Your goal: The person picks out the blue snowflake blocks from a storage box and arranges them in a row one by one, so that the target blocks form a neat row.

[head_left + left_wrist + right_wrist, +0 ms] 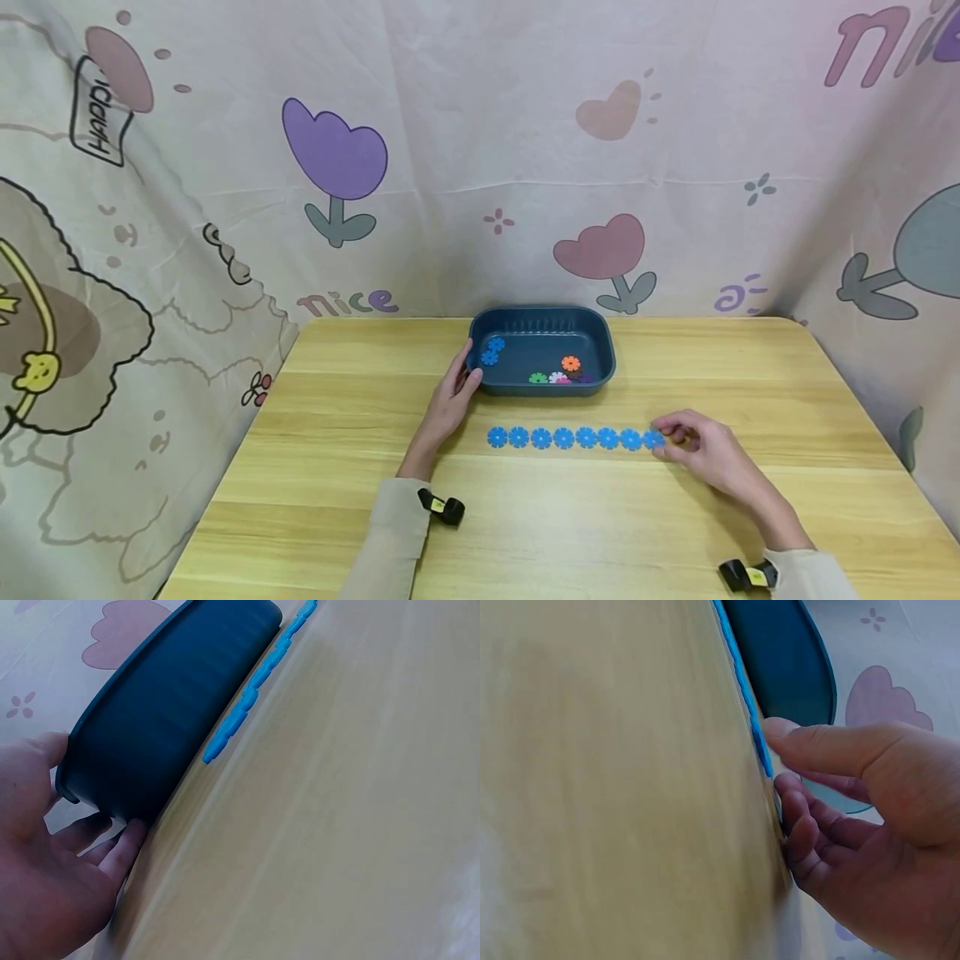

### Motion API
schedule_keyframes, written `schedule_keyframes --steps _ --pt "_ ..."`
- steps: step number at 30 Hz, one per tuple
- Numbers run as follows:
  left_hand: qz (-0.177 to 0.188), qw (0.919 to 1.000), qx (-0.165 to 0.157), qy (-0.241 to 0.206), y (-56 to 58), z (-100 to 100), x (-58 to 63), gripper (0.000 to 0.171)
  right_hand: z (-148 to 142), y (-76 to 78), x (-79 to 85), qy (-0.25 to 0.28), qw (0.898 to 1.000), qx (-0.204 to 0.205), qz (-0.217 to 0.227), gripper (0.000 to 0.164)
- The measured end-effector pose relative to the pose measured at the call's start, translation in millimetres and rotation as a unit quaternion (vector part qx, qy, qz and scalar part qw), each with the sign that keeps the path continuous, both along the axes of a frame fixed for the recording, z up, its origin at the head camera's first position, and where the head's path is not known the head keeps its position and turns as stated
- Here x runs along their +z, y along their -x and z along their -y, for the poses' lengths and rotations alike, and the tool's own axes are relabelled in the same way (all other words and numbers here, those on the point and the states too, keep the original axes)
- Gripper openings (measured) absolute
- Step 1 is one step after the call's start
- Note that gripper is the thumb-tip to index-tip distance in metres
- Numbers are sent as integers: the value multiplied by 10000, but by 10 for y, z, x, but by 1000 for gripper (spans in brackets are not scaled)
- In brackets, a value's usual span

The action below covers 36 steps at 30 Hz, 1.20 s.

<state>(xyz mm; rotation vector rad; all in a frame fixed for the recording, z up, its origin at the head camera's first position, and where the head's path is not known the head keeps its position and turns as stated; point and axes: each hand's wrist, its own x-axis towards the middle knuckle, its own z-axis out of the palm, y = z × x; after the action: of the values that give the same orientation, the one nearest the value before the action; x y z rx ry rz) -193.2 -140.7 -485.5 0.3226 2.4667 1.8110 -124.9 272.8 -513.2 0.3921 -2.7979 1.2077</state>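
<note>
A row of blue snowflake discs (pixel 563 437) lies flat on the table, placed edge to edge from left to right. With thumb and forefinger, my right hand (pixel 705 450) pinches the disc at the row's right end (pixel 654 439). In the right wrist view its other fingers (pixel 802 838) are curled in near the tabletop. My left hand (pixel 450 398) grips the left end of a dark blue tray (pixel 543 389), thumb and fingers about the rim and side. From the left wrist, the tray's outer wall (pixel 172 712) hides its contents.
Inside the tray lie two blue discs (pixel 491 352), an orange disc (pixel 571 363), a green disc (pixel 537 378) and several others along the front wall. A printed cloth (pixel 450 167) hangs right behind the wooden table (pixel 337 433).
</note>
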Motion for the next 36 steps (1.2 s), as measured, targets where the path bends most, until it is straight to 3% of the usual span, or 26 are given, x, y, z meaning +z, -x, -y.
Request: schedule_keyframes --steps 8,15,22,36 --pt "-10 10000 36 -4 -4 -12 -2 60 65 12 88 43 9987 -1 -498 27" --pt "32 10000 -9 19 -7 -13 5 61 258 89 248 334 9978 233 -525 25" --pt "27 10000 32 33 -15 -6 11 60 508 252 382 481 9961 367 -637 19" --pt "-3 10000 0 51 3 -5 -12 61 1036 637 571 912 9915 707 -606 23"
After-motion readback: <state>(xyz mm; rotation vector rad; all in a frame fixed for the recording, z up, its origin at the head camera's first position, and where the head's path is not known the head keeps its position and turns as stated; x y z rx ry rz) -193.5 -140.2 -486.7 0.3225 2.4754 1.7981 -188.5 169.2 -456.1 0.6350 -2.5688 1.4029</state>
